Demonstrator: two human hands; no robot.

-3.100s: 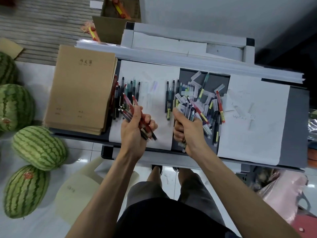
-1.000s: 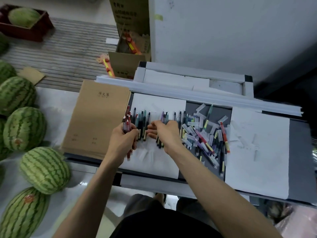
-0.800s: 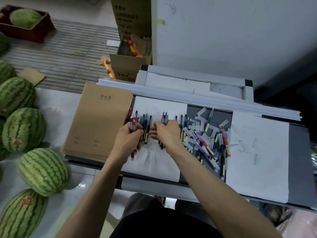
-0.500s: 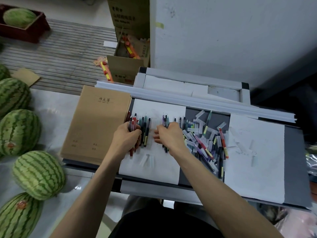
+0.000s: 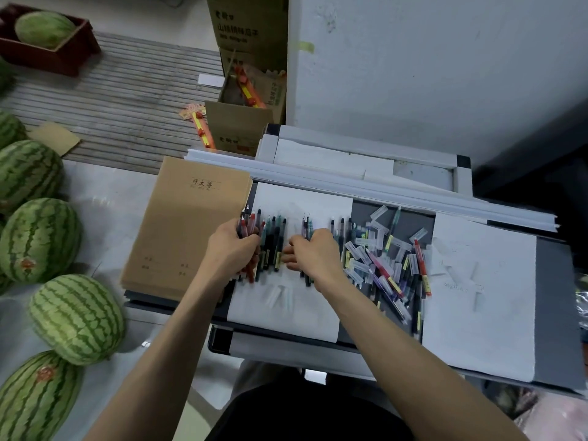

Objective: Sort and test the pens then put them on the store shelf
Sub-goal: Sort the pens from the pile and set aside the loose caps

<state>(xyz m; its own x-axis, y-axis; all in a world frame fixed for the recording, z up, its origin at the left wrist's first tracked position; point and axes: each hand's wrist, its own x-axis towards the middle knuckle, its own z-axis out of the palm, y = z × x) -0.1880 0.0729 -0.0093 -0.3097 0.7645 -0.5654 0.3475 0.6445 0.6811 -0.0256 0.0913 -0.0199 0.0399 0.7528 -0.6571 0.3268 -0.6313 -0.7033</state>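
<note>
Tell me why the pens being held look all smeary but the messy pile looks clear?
Head view: the red pens in the left grip and the dark pens in the right grip smear, probably from motion; the loose pile, lying untouched, looks sharp.

"作文簿" on brown notebook cover

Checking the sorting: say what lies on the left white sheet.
A row of dark pens; red pens gripped by the left hand; another bunch mostly hidden under the right hand.
</note>
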